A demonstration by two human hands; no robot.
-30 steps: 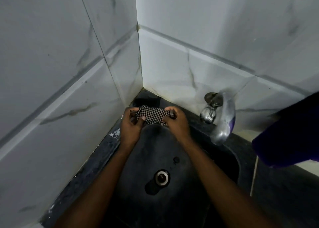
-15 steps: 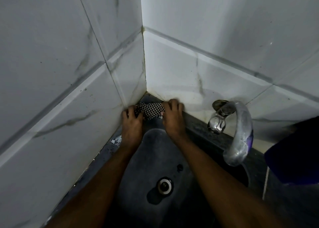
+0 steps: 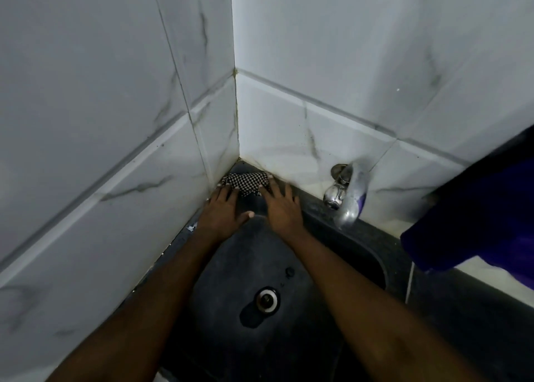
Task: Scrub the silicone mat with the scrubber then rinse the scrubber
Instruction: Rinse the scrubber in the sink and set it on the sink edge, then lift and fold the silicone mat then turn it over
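White marbled tiles [image 3: 303, 139] corner a dark sink [image 3: 254, 260]; left hand [image 3: 224, 212] and right hand [image 3: 281, 208], fingers spread flat, touch the checkered scrubber [image 3: 248, 181] behind it.

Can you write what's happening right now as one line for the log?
left hand: flat, open | right hand: flat, open | checkered scrubber: in sink corner, at fingertips | tap: no water seen

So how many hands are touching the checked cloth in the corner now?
2. The left hand rests its fingertips on the checked cloth's left part, the right hand on its right part, both flat at the sink's back corner.
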